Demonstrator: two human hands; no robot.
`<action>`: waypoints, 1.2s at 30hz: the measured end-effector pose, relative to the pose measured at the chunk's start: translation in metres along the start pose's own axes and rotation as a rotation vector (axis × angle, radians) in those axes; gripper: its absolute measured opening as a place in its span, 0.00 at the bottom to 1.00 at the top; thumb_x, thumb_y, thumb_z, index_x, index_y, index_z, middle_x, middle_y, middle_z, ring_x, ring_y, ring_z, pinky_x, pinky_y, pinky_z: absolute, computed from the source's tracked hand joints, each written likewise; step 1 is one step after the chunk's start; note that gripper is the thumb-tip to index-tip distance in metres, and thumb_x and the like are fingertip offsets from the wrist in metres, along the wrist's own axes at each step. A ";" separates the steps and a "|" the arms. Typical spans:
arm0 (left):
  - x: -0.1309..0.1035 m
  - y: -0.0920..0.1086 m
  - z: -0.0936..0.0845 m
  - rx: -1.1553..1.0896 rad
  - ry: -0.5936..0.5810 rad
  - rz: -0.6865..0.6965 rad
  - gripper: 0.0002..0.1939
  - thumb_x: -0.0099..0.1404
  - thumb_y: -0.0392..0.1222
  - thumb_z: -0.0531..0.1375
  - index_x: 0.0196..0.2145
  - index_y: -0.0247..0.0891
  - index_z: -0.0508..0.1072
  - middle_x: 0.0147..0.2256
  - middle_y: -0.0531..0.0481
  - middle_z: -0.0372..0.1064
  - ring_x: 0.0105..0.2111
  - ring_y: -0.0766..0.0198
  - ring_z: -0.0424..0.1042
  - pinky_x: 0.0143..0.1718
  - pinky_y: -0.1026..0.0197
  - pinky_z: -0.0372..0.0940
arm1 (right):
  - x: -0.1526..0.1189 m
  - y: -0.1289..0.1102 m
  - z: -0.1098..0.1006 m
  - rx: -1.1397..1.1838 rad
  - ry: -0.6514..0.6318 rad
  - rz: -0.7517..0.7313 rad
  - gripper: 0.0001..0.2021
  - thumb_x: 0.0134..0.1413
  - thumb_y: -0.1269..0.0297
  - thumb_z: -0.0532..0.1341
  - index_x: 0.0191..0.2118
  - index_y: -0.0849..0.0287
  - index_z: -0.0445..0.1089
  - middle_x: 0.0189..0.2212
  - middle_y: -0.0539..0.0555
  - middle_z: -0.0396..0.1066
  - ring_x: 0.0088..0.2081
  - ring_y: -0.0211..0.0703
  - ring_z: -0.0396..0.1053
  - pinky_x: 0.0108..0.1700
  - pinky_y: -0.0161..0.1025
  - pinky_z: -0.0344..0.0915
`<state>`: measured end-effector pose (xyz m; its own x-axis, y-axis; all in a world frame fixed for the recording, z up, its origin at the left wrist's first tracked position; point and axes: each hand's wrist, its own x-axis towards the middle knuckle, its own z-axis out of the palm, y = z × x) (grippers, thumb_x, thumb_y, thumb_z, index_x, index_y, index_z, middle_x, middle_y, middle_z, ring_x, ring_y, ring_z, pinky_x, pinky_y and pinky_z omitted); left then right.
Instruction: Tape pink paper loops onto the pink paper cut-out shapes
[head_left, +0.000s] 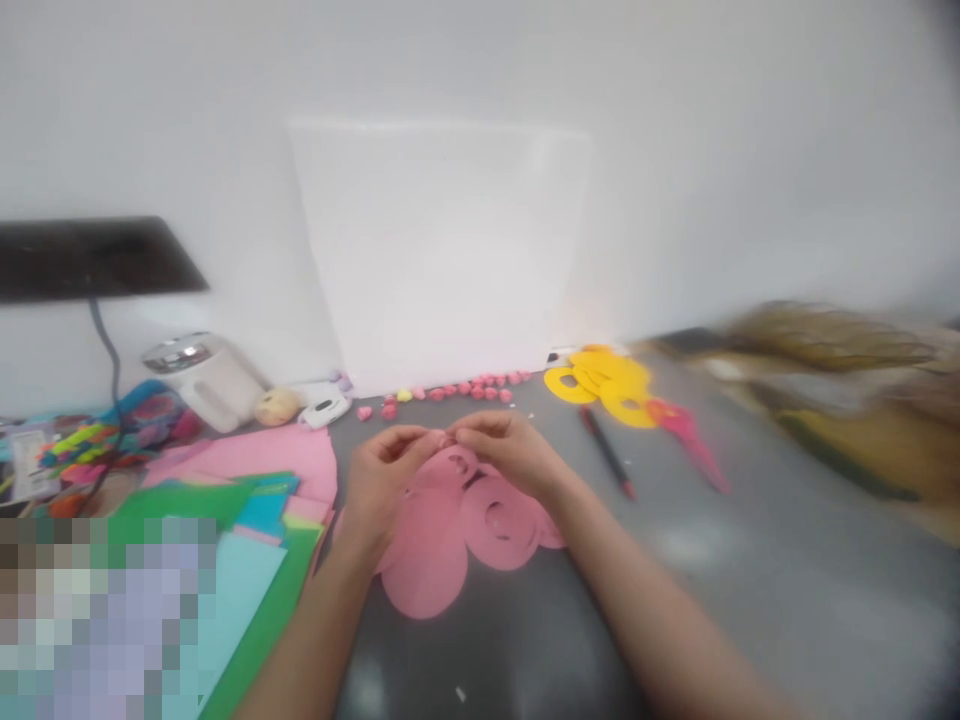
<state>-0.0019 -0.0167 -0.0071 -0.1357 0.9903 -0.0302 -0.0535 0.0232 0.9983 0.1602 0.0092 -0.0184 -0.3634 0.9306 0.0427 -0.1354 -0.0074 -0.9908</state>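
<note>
My left hand (382, 480) and my right hand (510, 450) meet over the grey table, thumbs and fingers pinched together. Between their fingertips is the upper edge of a pink paper ring (439, 472) with a small hole cut in it; blur hides the exact grip. Below lie several pink paper pieces: a round pink disc (424, 575) under my left hand, and a pink ring with a cut centre (501, 550) nearer my right hand. Part of the pink pile is hidden behind my left hand.
Yellow paper rings (626, 375), pink scissors (694, 445) and a black-and-red pen (611, 455) lie right. Small pink pieces (480, 390) line the wall below a white sheet (450, 250). At left are coloured papers (255, 590), a white device (221, 390) and a cable (109, 350).
</note>
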 end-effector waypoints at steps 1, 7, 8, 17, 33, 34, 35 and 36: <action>0.000 0.000 0.000 0.013 0.005 0.005 0.12 0.46 0.45 0.67 0.26 0.36 0.76 0.25 0.49 0.73 0.27 0.64 0.70 0.26 0.65 0.63 | 0.000 0.000 0.000 0.041 -0.026 0.006 0.11 0.47 0.57 0.64 0.32 0.59 0.76 0.29 0.53 0.73 0.30 0.36 0.68 0.33 0.34 0.65; 0.001 -0.001 -0.001 0.062 -0.017 0.052 0.11 0.49 0.45 0.66 0.25 0.35 0.74 0.19 0.53 0.65 0.21 0.69 0.63 0.21 0.68 0.59 | 0.002 0.004 -0.001 0.169 -0.127 0.059 0.13 0.43 0.57 0.67 0.34 0.59 0.76 0.30 0.53 0.73 0.30 0.36 0.70 0.33 0.34 0.69; 0.001 -0.001 0.000 0.064 -0.024 0.053 0.11 0.49 0.46 0.66 0.25 0.35 0.74 0.19 0.53 0.65 0.21 0.69 0.62 0.20 0.68 0.58 | 0.002 0.005 -0.001 0.154 -0.115 0.052 0.13 0.42 0.58 0.68 0.34 0.59 0.76 0.29 0.53 0.73 0.30 0.36 0.70 0.33 0.34 0.69; -0.001 0.001 0.002 0.077 -0.016 0.056 0.10 0.49 0.45 0.66 0.25 0.35 0.75 0.22 0.52 0.70 0.23 0.68 0.64 0.24 0.67 0.59 | 0.001 0.005 0.001 0.119 -0.059 0.031 0.12 0.38 0.62 0.70 0.33 0.59 0.76 0.23 0.50 0.72 0.26 0.35 0.69 0.30 0.34 0.68; -0.001 0.000 0.004 0.028 -0.048 0.005 0.11 0.50 0.45 0.66 0.25 0.34 0.74 0.17 0.56 0.62 0.19 0.72 0.57 0.20 0.68 0.53 | 0.001 0.004 0.003 0.070 -0.044 -0.011 0.11 0.47 0.58 0.65 0.30 0.61 0.76 0.26 0.54 0.75 0.27 0.34 0.71 0.32 0.34 0.69; -0.001 0.000 0.003 0.024 -0.050 0.001 0.11 0.50 0.45 0.66 0.25 0.34 0.74 0.17 0.56 0.62 0.18 0.72 0.57 0.20 0.68 0.53 | 0.002 0.004 0.003 0.074 -0.056 -0.016 0.11 0.47 0.58 0.64 0.31 0.61 0.76 0.27 0.54 0.75 0.27 0.34 0.71 0.33 0.34 0.69; -0.001 0.000 0.003 0.019 -0.053 -0.004 0.11 0.50 0.45 0.66 0.25 0.34 0.74 0.17 0.56 0.62 0.18 0.72 0.57 0.20 0.68 0.53 | 0.002 0.004 0.003 0.075 -0.067 -0.022 0.11 0.48 0.58 0.64 0.32 0.61 0.76 0.28 0.54 0.75 0.28 0.34 0.71 0.33 0.34 0.69; -0.001 0.000 0.002 0.011 -0.055 -0.009 0.11 0.50 0.45 0.66 0.25 0.34 0.74 0.17 0.56 0.62 0.18 0.72 0.57 0.20 0.68 0.53 | 0.002 0.004 0.002 0.075 -0.078 -0.026 0.11 0.48 0.58 0.64 0.33 0.61 0.76 0.28 0.54 0.75 0.28 0.34 0.71 0.33 0.33 0.69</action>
<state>0.0006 -0.0175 -0.0074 -0.0808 0.9961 -0.0367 -0.0430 0.0333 0.9985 0.1570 0.0098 -0.0218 -0.4288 0.8998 0.0805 -0.2130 -0.0141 -0.9770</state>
